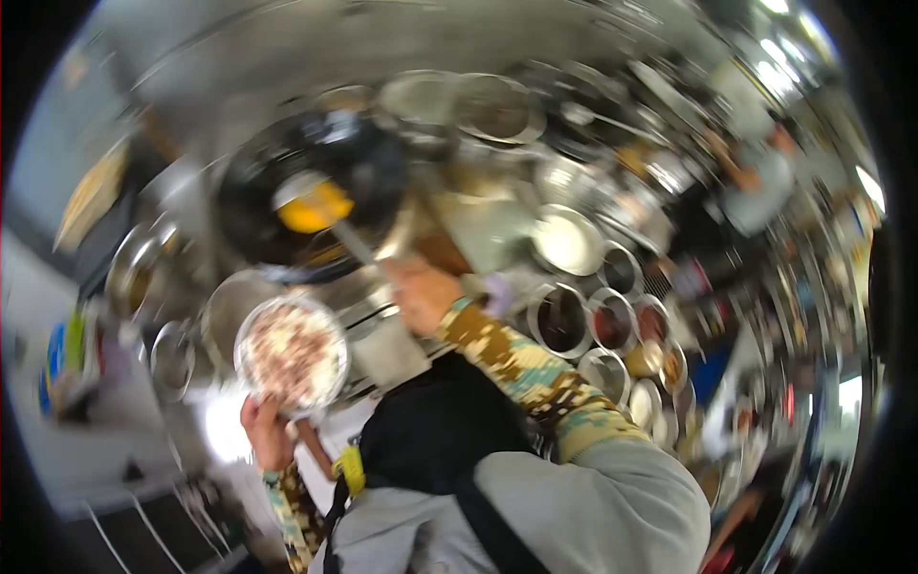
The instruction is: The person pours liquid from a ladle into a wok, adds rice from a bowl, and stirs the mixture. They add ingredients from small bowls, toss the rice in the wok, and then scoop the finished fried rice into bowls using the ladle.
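Note:
My right hand (419, 290) is closed round the handle of a ladle (354, 239). The ladle's bowl holds something orange-yellow (316, 208) and is over a large black wok (249, 206). At lower left my left hand (268, 430) grips the near rim of a round white bowl (292, 352), filled with pinkish and pale chopped food. The bowl is beside the wok, on its near side. Motion blur softens the picture.
Metal bowls (143, 273) stand at the left. Right of the wok are a bowl of white contents (566, 241) and several round containers, one dark inside (561, 320). Pans line the back. Another person (760, 182) stands at the upper right.

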A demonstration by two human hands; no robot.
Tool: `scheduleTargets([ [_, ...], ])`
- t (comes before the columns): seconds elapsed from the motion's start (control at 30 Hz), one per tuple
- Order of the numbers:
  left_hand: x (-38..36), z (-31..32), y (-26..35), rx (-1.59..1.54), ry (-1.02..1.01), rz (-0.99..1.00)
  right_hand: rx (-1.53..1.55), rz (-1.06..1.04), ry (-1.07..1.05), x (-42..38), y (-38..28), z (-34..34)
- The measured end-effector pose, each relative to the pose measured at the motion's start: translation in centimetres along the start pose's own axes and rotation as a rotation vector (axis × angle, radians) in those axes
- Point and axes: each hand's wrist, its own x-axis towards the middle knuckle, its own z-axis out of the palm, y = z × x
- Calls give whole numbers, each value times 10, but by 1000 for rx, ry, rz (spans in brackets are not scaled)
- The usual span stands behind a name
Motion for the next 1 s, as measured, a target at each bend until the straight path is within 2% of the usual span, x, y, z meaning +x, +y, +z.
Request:
scheduleTargets([
  [0.03,8,16,2,-29,-35,22,2,-36,243,-20,-3,-6],
  [0.07,-1,47,35,-262,-9,-102,-9,-96,478,-45,-10,-20],
  [0.13,12,54,20,-291,-233,-91,161,129,461,-106,-14,-46],
  [0.17,16,67,19,-299,-267,-89,240,274,390,-138,-10,-51],
  [0.2,16,79,29,-307,-347,-114,351,400,423,-163,-6,-51],
  [0.3,11,114,38,-328,-471,-186,339,752,461,-250,23,-41],
  [0.4,-2,153,40,-311,-589,-233,203,1103,540,-329,39,-86],
  [0.43,-11,169,37,-297,-613,-240,73,1289,548,-367,57,-96],
  [0.47,-21,183,38,-283,-632,-253,-158,1074,772,-423,97,-91],
  [0.5,-31,198,40,-267,-638,-262,-439,1214,673,-461,104,-118],
  [0.53,-40,211,38,-257,-665,-275,-619,1276,461,-498,108,-148],
  [0.6,-55,238,29,-238,-715,-298,-641,1540,126,-569,114,-175],
  [0.63,-62,251,25,-247,-822,-320,-606,1654,66,-591,116,-176],
  [0.7,-95,287,20,-230,-833,-387,-522,1873,-75,-634,121,-177],
  [0.77,-128,320,23,-200,-847,-493,-432,1870,-7,-655,123,-176],
  [1.0,-210,392,2,-86,-979,-542,-219,1871,195,-690,138,-147],
])
